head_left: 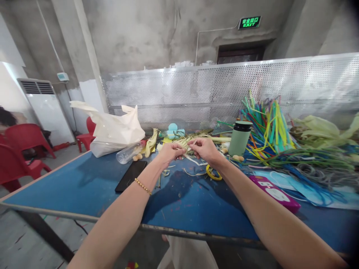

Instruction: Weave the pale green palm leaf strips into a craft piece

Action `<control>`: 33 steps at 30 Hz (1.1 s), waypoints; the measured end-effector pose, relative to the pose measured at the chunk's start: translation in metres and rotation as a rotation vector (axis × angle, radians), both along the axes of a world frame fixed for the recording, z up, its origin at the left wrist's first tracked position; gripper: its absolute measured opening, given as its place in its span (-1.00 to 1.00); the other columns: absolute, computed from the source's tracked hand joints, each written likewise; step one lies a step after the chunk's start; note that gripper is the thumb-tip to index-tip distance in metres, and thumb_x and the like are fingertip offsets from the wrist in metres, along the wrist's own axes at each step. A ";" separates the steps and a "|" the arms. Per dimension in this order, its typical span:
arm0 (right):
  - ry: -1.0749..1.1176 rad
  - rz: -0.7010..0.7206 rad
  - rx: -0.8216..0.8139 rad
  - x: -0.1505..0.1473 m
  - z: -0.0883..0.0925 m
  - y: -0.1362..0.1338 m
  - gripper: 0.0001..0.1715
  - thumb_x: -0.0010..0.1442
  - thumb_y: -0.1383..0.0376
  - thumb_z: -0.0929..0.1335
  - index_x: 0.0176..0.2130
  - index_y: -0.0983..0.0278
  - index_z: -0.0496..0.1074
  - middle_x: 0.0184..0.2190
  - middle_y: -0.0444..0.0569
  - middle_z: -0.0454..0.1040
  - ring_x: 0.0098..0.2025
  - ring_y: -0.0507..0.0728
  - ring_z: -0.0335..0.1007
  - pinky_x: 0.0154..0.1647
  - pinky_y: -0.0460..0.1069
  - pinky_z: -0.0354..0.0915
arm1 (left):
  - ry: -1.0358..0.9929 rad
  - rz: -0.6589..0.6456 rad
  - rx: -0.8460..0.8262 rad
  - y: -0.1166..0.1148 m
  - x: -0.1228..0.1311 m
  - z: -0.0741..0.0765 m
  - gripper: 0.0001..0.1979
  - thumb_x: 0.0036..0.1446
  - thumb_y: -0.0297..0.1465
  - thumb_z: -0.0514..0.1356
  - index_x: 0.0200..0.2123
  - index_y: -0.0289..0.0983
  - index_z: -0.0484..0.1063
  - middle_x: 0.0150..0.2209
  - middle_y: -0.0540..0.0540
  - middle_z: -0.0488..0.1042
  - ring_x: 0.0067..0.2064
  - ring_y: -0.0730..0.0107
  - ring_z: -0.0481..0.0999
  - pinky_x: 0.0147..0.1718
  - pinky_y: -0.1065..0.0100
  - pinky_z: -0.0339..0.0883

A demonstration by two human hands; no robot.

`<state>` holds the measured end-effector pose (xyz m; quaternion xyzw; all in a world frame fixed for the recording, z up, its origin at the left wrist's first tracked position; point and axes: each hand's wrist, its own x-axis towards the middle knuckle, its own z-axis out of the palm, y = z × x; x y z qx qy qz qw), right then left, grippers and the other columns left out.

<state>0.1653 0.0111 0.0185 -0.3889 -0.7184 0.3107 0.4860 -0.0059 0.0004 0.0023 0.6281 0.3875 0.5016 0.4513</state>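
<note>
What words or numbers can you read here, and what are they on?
"EXIT": on the green sign; the characters above the word are too blurred.
Label on the pink box on the table: too small to read.
No writing on the pale strips in the left hand and right hand.

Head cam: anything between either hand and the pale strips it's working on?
Nothing visible. The left hand and right hand both pinch the pale strips above the blue table. The yellow tape ring and black phone lie nearer the person, the green bottle stands to the right; none intervenes.
</note>
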 end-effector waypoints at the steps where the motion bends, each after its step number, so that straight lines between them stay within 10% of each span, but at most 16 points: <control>1: -0.015 -0.009 0.015 0.000 0.000 0.001 -0.82 0.01 0.25 0.36 -0.36 0.33 0.42 -0.73 -0.23 0.27 -0.72 -0.02 0.15 -0.70 -0.10 0.08 | -0.003 -0.007 0.002 0.000 0.000 0.000 -0.80 -0.07 -0.35 0.36 -0.48 -0.38 0.47 -0.63 -0.01 0.41 -0.62 0.61 0.25 -0.60 0.48 0.01; 33: 0.118 -0.126 0.083 -0.001 -0.002 0.009 -0.69 0.01 0.18 0.38 -0.25 0.32 0.42 -0.50 -0.09 0.45 -0.61 -0.01 0.28 -0.66 -0.12 0.18 | -0.189 -0.023 -0.120 -0.002 0.002 0.002 -0.81 -0.21 -0.41 0.42 -0.52 -0.39 0.52 -0.55 -0.13 0.52 -0.57 0.51 0.41 -0.54 0.43 0.18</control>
